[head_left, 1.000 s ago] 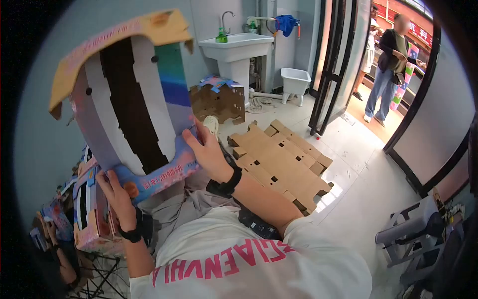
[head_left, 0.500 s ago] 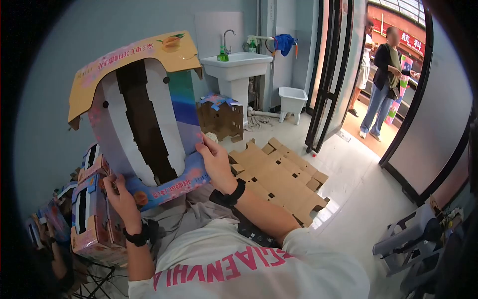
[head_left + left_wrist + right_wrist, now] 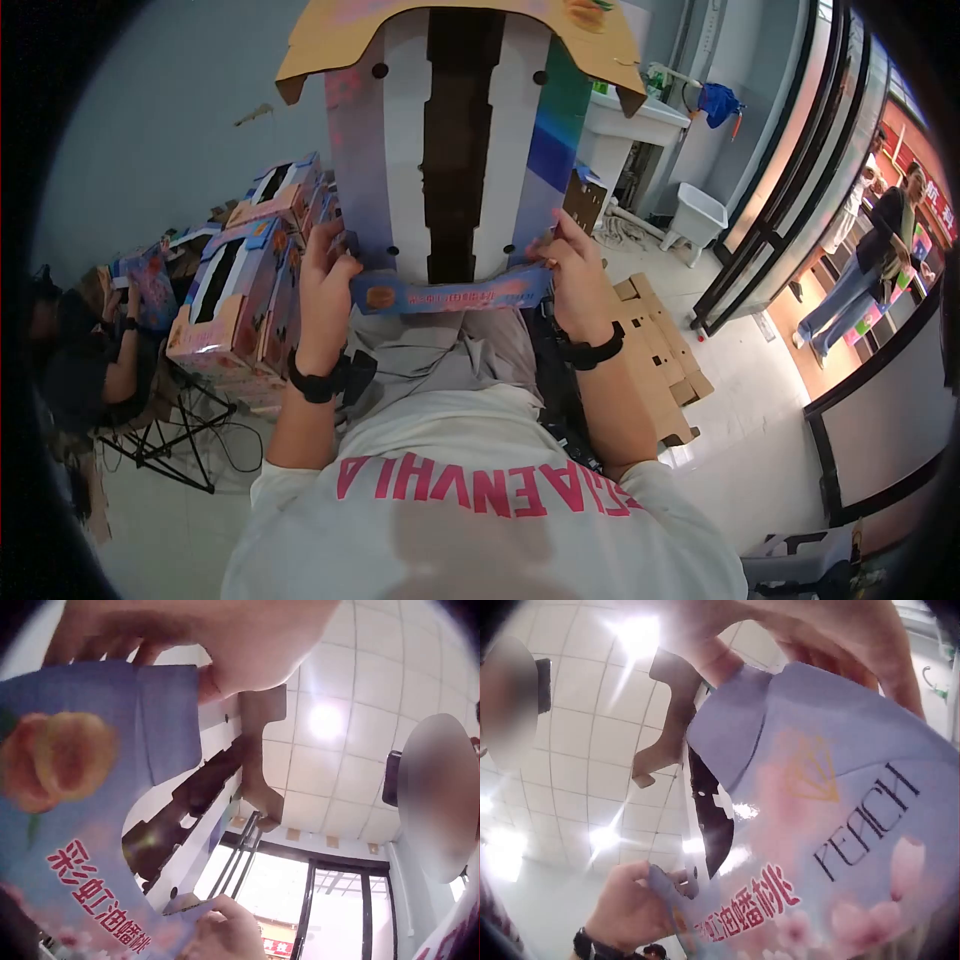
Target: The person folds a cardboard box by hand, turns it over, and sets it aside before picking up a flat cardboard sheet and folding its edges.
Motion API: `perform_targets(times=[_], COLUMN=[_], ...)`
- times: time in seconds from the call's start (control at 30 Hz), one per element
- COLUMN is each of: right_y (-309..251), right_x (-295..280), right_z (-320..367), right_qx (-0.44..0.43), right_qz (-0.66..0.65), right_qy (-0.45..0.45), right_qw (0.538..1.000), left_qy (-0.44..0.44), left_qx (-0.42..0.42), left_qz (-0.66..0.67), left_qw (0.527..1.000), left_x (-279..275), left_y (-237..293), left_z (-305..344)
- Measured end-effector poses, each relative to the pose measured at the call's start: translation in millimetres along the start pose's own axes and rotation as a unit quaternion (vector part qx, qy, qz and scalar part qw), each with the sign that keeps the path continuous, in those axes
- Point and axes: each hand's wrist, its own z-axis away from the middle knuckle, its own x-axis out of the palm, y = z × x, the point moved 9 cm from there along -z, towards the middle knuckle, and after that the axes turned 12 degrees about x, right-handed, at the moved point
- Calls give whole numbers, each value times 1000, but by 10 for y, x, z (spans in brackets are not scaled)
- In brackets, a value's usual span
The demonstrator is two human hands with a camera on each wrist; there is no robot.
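A printed cardboard peach box (image 3: 555,150) stands upright before me, its near end low and a yellow flap (image 3: 350,38) flaring at the top. White inner panels flank a long dark slot. My left hand (image 3: 325,295) grips the lower left corner, and my right hand (image 3: 580,280) holds the lower right one. In the left wrist view, thumb and fingers of the left hand (image 3: 262,645) pinch the blue end panel (image 3: 82,795) with peaches on it. The right wrist view has the right hand (image 3: 817,630) pinching the edge beside the "PEACH" lettering.
Similar boxes (image 3: 225,300) are stacked at my left. Beyond them a person (image 3: 110,350) handles another box. Flattened cardboard (image 3: 655,350) lies on the floor to the right, with a sink (image 3: 640,115) and small basin (image 3: 697,215) behind. A person (image 3: 890,240) stands outside the open doorway.
The head view has swung left, so the doorway sits further right. The box has straightened from its tilt and now stands squarely in front, held at both lower corners throughout.
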Motion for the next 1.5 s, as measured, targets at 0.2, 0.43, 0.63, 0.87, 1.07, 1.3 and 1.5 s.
perform_targets(times=[0.2,0.43,0.63,0.87,1.07,1.3,1.5], right_y=[0,-21,87,-58,115,93,94], right_x=[22,82,41,29,24,172,216], right_z=[36,58,58,42,-23,23,28], right_qx=[-5,-25,43,9,-5,-78,-148], right_qz=[42,103,32,8,313,342,359], right_qy=[29,-35,-107,-186,-23,16,62], right_qw=[999,994,993,982,950,936,919], left_qy=[51,34,-38,-236,-285,-212,-180], left_qx=[24,17,-33,-52,154,110,101], left_qz=[-66,-102,65,22,-267,-369,-407], left_qw=[996,994,997,970,908,898,890], left_x=[18,-29,58,-40,433,485,506], left_y=[4,-12,-52,-51,72,112,96], left_z=[60,61,42,-31,76,169,218])
